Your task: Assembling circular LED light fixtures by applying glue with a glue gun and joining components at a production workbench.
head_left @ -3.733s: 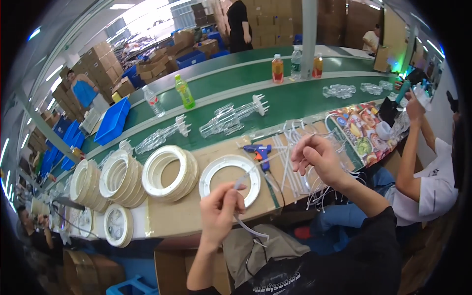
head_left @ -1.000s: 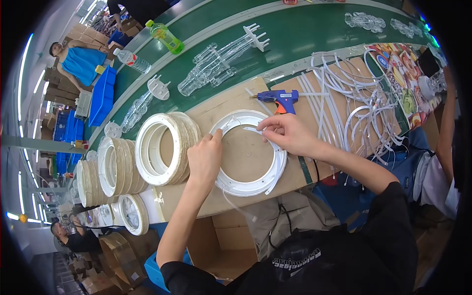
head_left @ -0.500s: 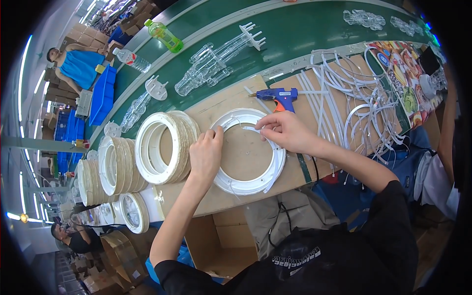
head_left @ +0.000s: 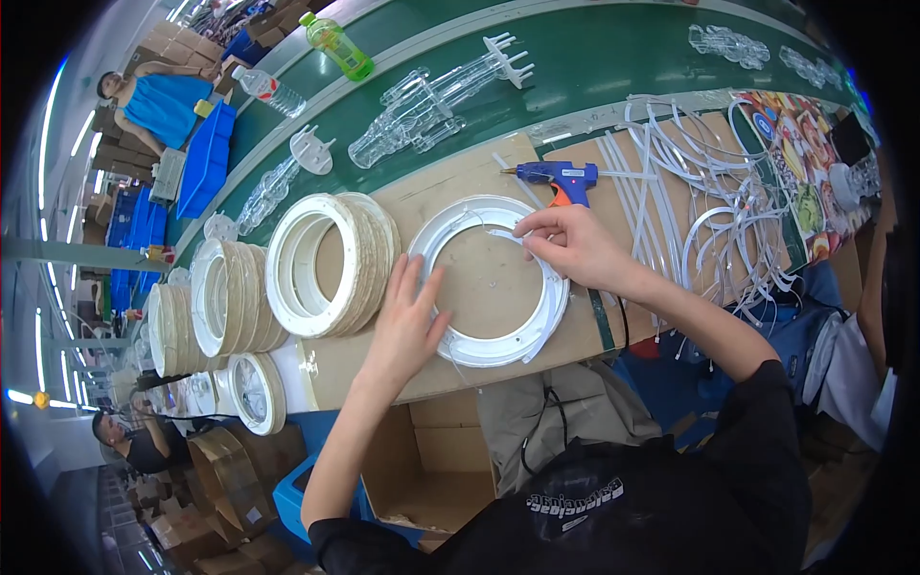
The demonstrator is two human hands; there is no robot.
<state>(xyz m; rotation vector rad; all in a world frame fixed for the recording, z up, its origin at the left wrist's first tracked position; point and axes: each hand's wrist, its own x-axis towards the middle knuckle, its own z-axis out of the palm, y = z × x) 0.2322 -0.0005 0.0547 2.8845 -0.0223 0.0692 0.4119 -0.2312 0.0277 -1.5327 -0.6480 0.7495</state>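
A white ring-shaped frame (head_left: 484, 353) lies flat on the cardboard in front of me. My left hand (head_left: 404, 321) rests at its left rim, fingers spread and holding nothing. At the ring's upper right, my right hand (head_left: 575, 247) pinches a thin white strip (head_left: 500, 234) that lies along the channel. Fingertips hide part of this strip; its other end shows at the ring's lower right. Just beyond my right hand lies a blue glue gun (head_left: 563, 174) with an orange trigger, its nozzle pointing left.
Stacked rings (head_left: 331, 268) stand on edge to the left. Loose white strips with wires (head_left: 709, 211) spread over cardboard at right. Clear plastic lamp parts (head_left: 422, 115) and two bottles (head_left: 337, 46) sit on the green belt (head_left: 594, 77). An open carton (head_left: 431, 479) is below the table edge.
My left hand has let its fingers spread and slid down along the ring's left side. My right hand stays pinched near the upper right. The whole view has shifted slightly.
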